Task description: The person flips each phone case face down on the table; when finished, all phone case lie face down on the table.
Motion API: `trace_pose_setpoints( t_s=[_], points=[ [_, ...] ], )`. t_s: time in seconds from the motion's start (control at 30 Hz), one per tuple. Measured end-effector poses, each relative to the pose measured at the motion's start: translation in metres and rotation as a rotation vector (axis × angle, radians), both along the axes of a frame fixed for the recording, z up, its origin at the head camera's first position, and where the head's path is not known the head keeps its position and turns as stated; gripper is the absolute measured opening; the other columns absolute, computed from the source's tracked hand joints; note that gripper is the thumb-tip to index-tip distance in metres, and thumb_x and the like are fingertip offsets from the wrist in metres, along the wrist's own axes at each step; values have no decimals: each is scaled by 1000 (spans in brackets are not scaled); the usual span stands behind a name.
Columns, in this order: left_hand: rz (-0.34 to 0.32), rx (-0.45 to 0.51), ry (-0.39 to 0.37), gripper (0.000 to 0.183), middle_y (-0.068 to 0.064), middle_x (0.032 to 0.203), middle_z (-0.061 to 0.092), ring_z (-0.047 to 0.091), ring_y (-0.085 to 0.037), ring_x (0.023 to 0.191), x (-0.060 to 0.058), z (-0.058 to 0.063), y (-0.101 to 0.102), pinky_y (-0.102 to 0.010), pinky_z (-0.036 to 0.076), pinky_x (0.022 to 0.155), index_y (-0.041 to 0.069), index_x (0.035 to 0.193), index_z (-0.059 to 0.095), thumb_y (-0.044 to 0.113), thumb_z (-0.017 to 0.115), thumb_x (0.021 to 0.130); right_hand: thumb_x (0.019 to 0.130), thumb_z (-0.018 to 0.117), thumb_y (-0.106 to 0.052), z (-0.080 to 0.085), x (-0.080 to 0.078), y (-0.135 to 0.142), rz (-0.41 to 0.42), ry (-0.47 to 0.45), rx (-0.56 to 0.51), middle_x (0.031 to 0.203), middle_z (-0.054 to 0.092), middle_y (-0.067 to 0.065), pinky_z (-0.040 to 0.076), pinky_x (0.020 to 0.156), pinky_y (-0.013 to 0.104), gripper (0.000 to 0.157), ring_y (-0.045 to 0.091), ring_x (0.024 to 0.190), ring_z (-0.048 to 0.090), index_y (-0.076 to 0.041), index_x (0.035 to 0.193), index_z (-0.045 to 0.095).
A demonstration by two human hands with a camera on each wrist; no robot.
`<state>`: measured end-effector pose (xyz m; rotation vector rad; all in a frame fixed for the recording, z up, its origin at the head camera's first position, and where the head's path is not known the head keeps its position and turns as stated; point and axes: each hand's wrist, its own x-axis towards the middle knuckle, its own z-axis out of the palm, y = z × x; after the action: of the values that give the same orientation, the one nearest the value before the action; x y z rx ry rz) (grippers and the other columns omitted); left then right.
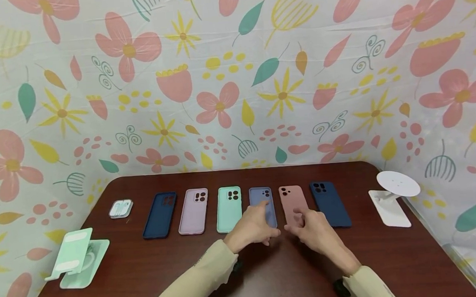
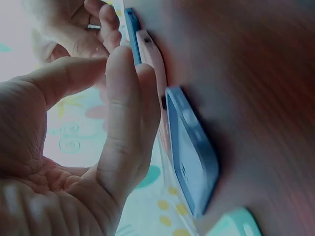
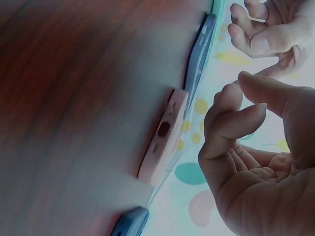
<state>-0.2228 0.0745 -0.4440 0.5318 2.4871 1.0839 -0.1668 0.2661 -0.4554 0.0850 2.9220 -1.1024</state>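
Observation:
Several phone cases lie in a row on the table. My left hand [image 1: 254, 226] hovers over the lower part of a lavender-blue phone case [image 1: 270, 209]; its fingers are loosely bent with nothing between them, as the left wrist view shows. Over the lower end of a pink phone case [image 1: 292, 200] is my right hand [image 1: 312, 230], also loosely bent and holding nothing. In the right wrist view the pink case's bottom edge, with its port opening, stands apart from the fingers [image 3: 241, 123]. A mint-green phone case [image 1: 229, 211] lies left of the blue one, and a dark blue phone case [image 1: 330, 204] right of the pink one.
Further left lie a lilac phone case [image 1: 193, 211] and a navy phone case [image 1: 159, 215]. A small clear box [image 1: 121, 209] and a mint-green folding stand [image 1: 80, 260] are at the table's left. At the right is a white stand [image 1: 394, 198]. Behind the table hangs a floral cloth [image 1: 229, 135].

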Motion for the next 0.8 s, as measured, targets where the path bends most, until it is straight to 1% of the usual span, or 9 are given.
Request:
trace_pose_setpoints(
  t_s=[0.13,0.2,0.27,0.37,0.43,0.57,0.6,0.63,0.8],
  points=[
    [23,12,-5,97,-10,78,74,72,-15,50,-5,-1,-12,-27,62,59,0,166,38,8,91,85,98,83,-24,-2,-4,-8,17,-5,-20,63,61,2,41,50,24,61,11,53,61,10,145,62],
    [37,12,-6,98,-11,82,75,72,-15,50,-7,-2,-16,-27,63,60,1,166,38,8,92,85,98,83,-23,-4,-7,-11,26,-12,-24,62,61,2,41,50,24,55,12,53,61,10,138,65],
    [49,5,-5,98,-11,82,75,72,-15,50,-9,-3,-21,-27,63,63,1,166,38,9,92,85,97,84,-22,-5,-9,-14,38,-7,-20,62,62,1,46,56,24,54,10,56,61,10,137,66],
    [58,0,-10,98,-10,78,74,72,-15,50,-12,-6,-25,-27,64,65,0,166,37,9,92,85,97,84,-20,-7,-12,-19,44,-27,-23,65,65,0,49,60,26,57,10,58,63,10,141,63],
    [64,-3,-7,98,-9,75,74,72,-15,49,-13,-8,-28,-27,64,64,-3,166,36,8,91,85,97,83,-19,-7,-13,-22,42,-51,-32,67,66,1,50,60,26,66,10,59,63,10,150,56],
    [71,-6,-10,95,-9,70,74,73,-16,49,-15,-11,-32,-26,63,60,-8,164,36,5,88,85,96,83,-19,-7,-15,-30,43,-90,-30,69,66,2,46,53,27,69,13,57,60,11,151,54],
    [69,-3,-13,94,-8,69,74,73,-16,48,-19,-17,-33,-26,62,57,-9,163,36,5,87,85,96,84,-19,-6,-16,-32,46,-94,-26,69,66,3,46,53,27,70,14,57,59,12,151,54],
    [67,1,-19,93,-9,69,74,73,-17,48,-20,-19,-33,-27,62,56,-10,163,36,5,86,85,95,84,-18,-7,-17,-33,51,-102,-20,69,66,3,47,54,27,71,14,57,60,13,151,54],
    [64,15,-37,88,-11,70,74,72,-19,48,-21,-22,-32,-29,62,52,-13,160,38,3,85,87,95,85,-19,-18,-26,-33,92,-161,-10,71,67,4,50,54,28,79,15,58,63,16,154,46]
  ],
)
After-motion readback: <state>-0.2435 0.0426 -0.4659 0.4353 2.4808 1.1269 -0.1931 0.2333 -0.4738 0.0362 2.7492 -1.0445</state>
